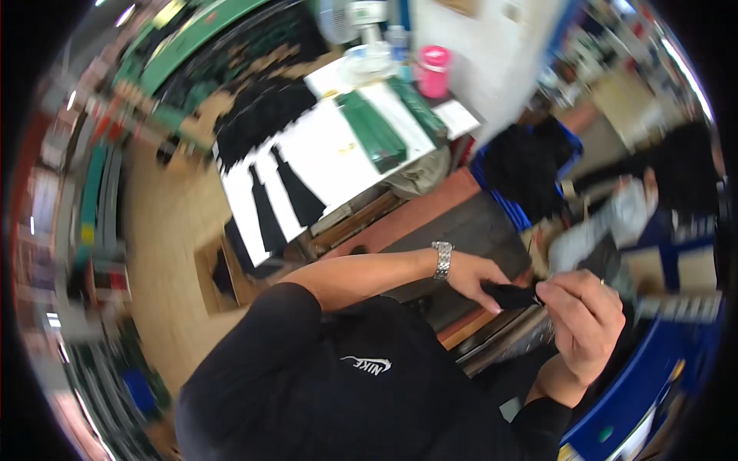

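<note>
Matt black cloth piece (513, 295), shiny metal watch (442, 260), glossy pink plastic cup (433, 71).

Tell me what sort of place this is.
Probably a garment or textile workshop. A white worktable carries flat black fabric pieces and green packets, a blue bin is heaped with black cloth, and both hands, left hand and right hand, hold a small black fabric piece.

The scene was brightly and evenly lit from overhead, with glare on the white flat worktop (323, 150). Motion blur smeared the whole picture, worst at the rim, where fisheye distortion bent edges into black corners.
</note>
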`<action>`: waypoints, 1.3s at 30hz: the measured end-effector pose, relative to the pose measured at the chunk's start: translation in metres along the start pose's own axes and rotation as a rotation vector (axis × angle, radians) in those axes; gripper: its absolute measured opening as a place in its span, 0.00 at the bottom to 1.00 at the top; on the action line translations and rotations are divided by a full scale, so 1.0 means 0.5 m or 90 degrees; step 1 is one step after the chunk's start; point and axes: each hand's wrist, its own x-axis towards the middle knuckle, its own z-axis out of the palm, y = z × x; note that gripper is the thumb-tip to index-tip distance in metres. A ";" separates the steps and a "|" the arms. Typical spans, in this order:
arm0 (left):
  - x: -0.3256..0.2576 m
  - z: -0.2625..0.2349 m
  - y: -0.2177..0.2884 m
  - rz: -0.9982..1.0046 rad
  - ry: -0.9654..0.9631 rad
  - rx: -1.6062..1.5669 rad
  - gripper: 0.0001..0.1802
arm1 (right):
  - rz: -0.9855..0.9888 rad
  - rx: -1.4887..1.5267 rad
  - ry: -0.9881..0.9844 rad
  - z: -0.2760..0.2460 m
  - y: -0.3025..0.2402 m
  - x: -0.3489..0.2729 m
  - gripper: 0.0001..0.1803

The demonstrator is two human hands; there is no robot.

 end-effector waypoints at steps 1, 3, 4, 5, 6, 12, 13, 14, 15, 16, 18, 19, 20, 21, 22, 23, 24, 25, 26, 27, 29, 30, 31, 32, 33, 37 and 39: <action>-0.038 -0.009 0.005 -0.073 0.002 -0.021 0.26 | -0.026 0.021 -0.019 0.020 -0.008 0.031 0.13; -0.137 0.000 0.000 -0.012 0.143 -0.021 0.23 | -0.080 0.068 -0.052 0.072 -0.023 0.103 0.13; -0.171 -0.005 0.009 -0.008 0.164 -0.025 0.23 | -0.085 0.075 -0.063 0.089 -0.035 0.135 0.13; -0.243 -0.010 0.011 -0.072 0.229 -0.002 0.24 | -0.117 0.123 -0.085 0.142 -0.035 0.179 0.14; -0.302 -0.012 0.014 -0.128 0.269 0.011 0.25 | -0.130 0.150 -0.107 0.183 -0.045 0.220 0.14; -0.615 0.011 -0.114 -0.121 0.555 0.003 0.28 | -0.078 0.226 -0.302 0.480 -0.108 0.460 0.08; -0.672 0.015 -0.152 -0.141 0.579 0.007 0.27 | -0.020 0.254 -0.336 0.555 -0.110 0.496 0.07; -0.724 0.030 -0.189 -0.116 0.649 0.005 0.27 | 0.044 0.273 -0.374 0.631 -0.114 0.531 0.07; -0.770 0.044 -0.214 -0.091 0.708 0.005 0.27 | 0.065 0.270 -0.381 0.701 -0.112 0.556 0.06; -0.824 0.054 -0.228 -0.135 0.729 -0.015 0.26 | 0.087 0.264 -0.392 0.784 -0.108 0.583 0.06; -0.909 0.088 -0.314 -0.194 0.844 -0.054 0.26 | 0.162 0.303 -0.451 0.980 -0.108 0.634 0.07; -0.946 0.106 -0.340 -0.179 0.927 -0.086 0.24 | 0.137 0.279 -0.485 1.077 -0.114 0.657 0.07; -0.980 0.121 -0.356 -0.146 1.010 -0.185 0.22 | 0.112 0.260 -0.515 1.177 -0.119 0.676 0.08; -1.008 0.129 -0.378 -0.166 1.067 -0.202 0.22 | 0.104 0.290 -0.546 1.276 -0.119 0.688 0.08; -1.045 0.141 -0.405 -0.200 1.119 -0.212 0.22 | 0.104 0.329 -0.570 1.376 -0.120 0.695 0.08; -1.078 0.147 -0.428 -0.203 1.139 -0.261 0.23 | 0.083 0.308 -0.603 1.460 -0.125 0.703 0.09; -1.103 0.148 -0.448 -0.204 1.159 -0.310 0.23 | 0.060 0.286 -0.635 1.540 -0.129 0.710 0.09; -1.123 0.143 -0.465 -0.201 1.174 -0.357 0.24 | 0.054 0.296 -0.649 1.621 -0.117 0.714 0.09; -1.139 0.141 -0.474 -0.201 1.207 -0.377 0.25 | 0.049 0.303 -0.667 1.694 -0.107 0.714 0.09; -1.160 0.135 -0.481 -0.200 1.245 -0.394 0.26 | 0.045 0.282 -0.676 1.760 -0.116 0.716 0.08; -1.191 0.127 -0.515 -0.181 1.300 -0.427 0.28 | 0.048 0.247 -0.680 1.865 -0.143 0.712 0.08; -1.196 0.126 -0.537 -0.182 1.319 -0.493 0.27 | 0.058 0.232 -0.677 1.905 -0.154 0.711 0.08; -1.200 0.120 -0.549 -0.184 1.334 -0.558 0.27 | 0.027 0.206 -0.677 1.948 -0.146 0.708 0.09; -1.204 0.115 -0.552 -0.188 1.350 -0.624 0.26 | 0.036 0.194 -0.681 1.983 -0.149 0.702 0.09; -1.208 0.110 -0.554 -0.156 1.360 -0.646 0.25 | 0.023 0.167 -0.671 2.009 -0.147 0.698 0.09; -1.222 0.107 -0.558 -0.151 1.361 -0.799 0.22 | -0.012 0.103 -0.605 2.075 -0.158 0.682 0.09; -1.227 0.118 -0.561 -0.160 1.327 -0.878 0.20 | -0.035 0.079 -0.522 2.086 -0.146 0.664 0.19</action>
